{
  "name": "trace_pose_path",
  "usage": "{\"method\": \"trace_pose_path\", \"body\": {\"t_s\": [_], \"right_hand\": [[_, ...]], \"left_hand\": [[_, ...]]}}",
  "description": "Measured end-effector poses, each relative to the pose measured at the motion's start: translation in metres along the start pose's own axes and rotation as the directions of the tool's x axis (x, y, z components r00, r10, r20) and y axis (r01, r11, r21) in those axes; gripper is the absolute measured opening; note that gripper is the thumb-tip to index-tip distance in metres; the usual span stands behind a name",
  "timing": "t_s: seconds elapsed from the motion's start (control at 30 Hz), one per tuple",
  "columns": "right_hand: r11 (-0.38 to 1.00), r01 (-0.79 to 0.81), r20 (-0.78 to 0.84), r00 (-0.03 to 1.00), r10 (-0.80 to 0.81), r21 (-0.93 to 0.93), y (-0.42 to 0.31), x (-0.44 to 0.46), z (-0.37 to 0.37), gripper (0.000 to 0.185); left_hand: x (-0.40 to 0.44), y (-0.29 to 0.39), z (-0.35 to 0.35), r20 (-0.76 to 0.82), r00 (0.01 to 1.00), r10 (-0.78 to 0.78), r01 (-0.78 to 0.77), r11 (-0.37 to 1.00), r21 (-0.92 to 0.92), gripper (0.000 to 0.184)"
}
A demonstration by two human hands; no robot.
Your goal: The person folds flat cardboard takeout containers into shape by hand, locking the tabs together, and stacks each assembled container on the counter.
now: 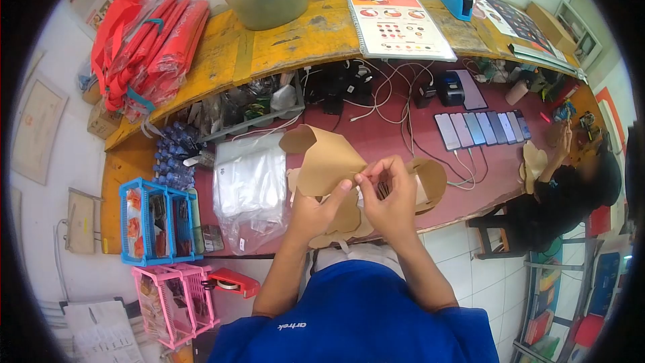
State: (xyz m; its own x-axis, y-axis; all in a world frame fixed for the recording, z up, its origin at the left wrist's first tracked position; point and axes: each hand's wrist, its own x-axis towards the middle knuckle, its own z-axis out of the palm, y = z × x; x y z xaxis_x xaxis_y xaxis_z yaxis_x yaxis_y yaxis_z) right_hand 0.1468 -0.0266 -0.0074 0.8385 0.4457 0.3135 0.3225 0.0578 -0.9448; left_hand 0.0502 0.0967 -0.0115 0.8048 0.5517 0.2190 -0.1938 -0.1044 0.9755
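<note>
A brown cardboard box piece (329, 161), partly folded, is held up over the desk in front of my body. My left hand (321, 212) grips its lower edge, thumb pointing up. Beside it, my right hand (390, 195) pinches the right corner of the same piece between thumb and fingers. More brown folded cardboard (430, 185) lies behind and to the right of my right hand, and flat brown pieces (346, 218) rest on the desk below both hands.
Clear plastic bags (248, 181) lie left of the hands. Phones (480, 129) with cables stand in a row at the right. A blue basket (161, 222) and a pink basket (176, 302) are at left. Another person (571, 195) sits at far right, near brown cardboard.
</note>
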Motion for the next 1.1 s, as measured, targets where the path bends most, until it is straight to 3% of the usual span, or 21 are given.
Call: {"method": "trace_pose_path", "body": {"t_s": [0.07,0.13,0.2,0.23,0.3,0.33,0.4,0.5,0.57,0.6,0.73,0.8,0.93,1.0,1.1], "right_hand": [[0.997,0.034,-0.014,0.999,-0.035,-0.067,-0.002,-0.004,0.003,0.022],[0.96,0.232,0.089,0.971,-0.22,-0.154,-0.005,-0.007,0.004,0.024],[0.953,0.272,0.176,0.953,-0.247,-0.133,-0.004,-0.004,-0.004,0.027],[0.946,0.305,0.259,0.928,-0.269,-0.108,-0.003,-0.001,-0.01,0.03],[0.936,0.347,0.26,0.911,-0.32,-0.063,-0.01,0.015,-0.026,0.038],[0.921,0.389,0.25,0.894,-0.372,-0.022,-0.016,0.025,-0.032,0.047],[0.912,0.407,0.326,0.869,-0.373,-0.043,-0.031,0.041,-0.04,0.057],[0.907,0.419,0.448,0.821,-0.354,-0.05,-0.041,0.056,-0.042,0.07],[0.83,0.558,0.668,0.615,-0.418,0.005,-0.041,0.065,-0.044,0.064],[0.861,0.508,0.692,0.613,-0.383,0.027,-0.038,0.067,-0.044,0.047],[0.862,0.506,0.718,0.61,-0.336,-0.025,-0.029,0.068,-0.045,0.028],[0.908,0.406,0.663,0.709,-0.239,-0.107,-0.036,0.061,-0.04,0.015],[0.931,0.349,0.642,0.739,-0.203,-0.108,-0.029,0.059,-0.037,0.012],[0.958,0.285,0.697,0.689,-0.198,-0.01,-0.025,0.058,-0.038,0.011],[0.915,0.398,0.681,0.689,-0.249,-0.067,-0.029,0.055,-0.034,0.012]], "left_hand": [[0.002,-0.01,-0.005,-0.013,1.0,-0.004,0.004,1.0,0.031,0.026],[0.004,-0.007,-0.013,-0.031,0.999,-0.012,0.013,0.998,0.06,0.031],[0.007,0.002,-0.029,0.09,0.993,-0.077,0.088,0.988,-0.124,0.04],[0.006,0.003,-0.038,0.083,0.994,-0.076,0.086,0.988,-0.125,0.04],[0.003,0.004,-0.057,0.23,0.971,-0.058,0.081,0.992,-0.092,0.051],[0.002,0.005,-0.065,0.226,0.972,-0.061,0.083,0.992,-0.092,0.051],[0.001,0.007,-0.077,0.385,0.923,-0.018,0.014,1.0,0.015,0.049],[-0.003,0.009,-0.074,0.491,0.87,-0.041,0.033,0.999,0.026,0.04],[-0.002,0.008,-0.077,0.534,0.843,-0.068,0.033,0.997,0.074,0.04],[-0.001,0.008,-0.078,0.572,0.814,-0.098,0.033,0.992,0.123,0.041],[-0.002,0.012,-0.079,0.49,0.858,-0.155,0.09,0.984,0.152,0.045],[-0.001,0.007,-0.081,0.482,0.849,-0.219,0.174,0.975,0.136,0.049],[0.005,0.01,-0.084,0.518,0.829,-0.209,0.139,0.975,0.172,0.053],[0.007,0.008,-0.085,0.4,0.916,-0.021,0.04,0.999,-0.038,0.053],[0.017,0.026,-0.094,0.438,0.899,-0.026,-0.022,0.994,0.105,0.059]]}}
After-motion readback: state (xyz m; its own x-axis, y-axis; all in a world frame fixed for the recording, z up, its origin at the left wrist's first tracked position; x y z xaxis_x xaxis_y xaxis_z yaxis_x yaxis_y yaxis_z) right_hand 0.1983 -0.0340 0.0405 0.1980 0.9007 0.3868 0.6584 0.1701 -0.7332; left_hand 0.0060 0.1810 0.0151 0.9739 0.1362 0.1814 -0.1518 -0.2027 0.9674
